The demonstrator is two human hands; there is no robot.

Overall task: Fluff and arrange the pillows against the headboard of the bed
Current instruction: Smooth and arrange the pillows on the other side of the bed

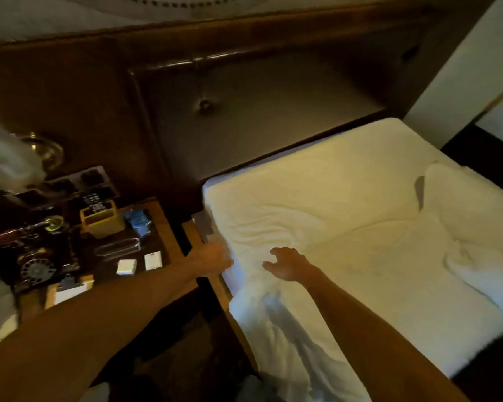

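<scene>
A bed with a wrinkled white sheet (346,204) runs from the centre to the right. Behind it stands a dark padded headboard (259,111) with a button in its middle. On the bed's right side lies a creased white bundle (474,227) that looks like a pillow or folded bedding; I cannot tell which. My left hand (212,258) presses against the mattress's near left side, and its fingertips are hidden at the sheet's edge. My right hand (286,264) hovers just over the sheet beside it, fingers spread and slightly curled, holding nothing.
A wooden nightstand (169,227) stands left of the bed. It holds a yellow box (100,220), a dial telephone (35,265), two white cards (140,264), a clipboard and a lamp base. A narrow dark gap separates nightstand and mattress. A white wall stands at the far right.
</scene>
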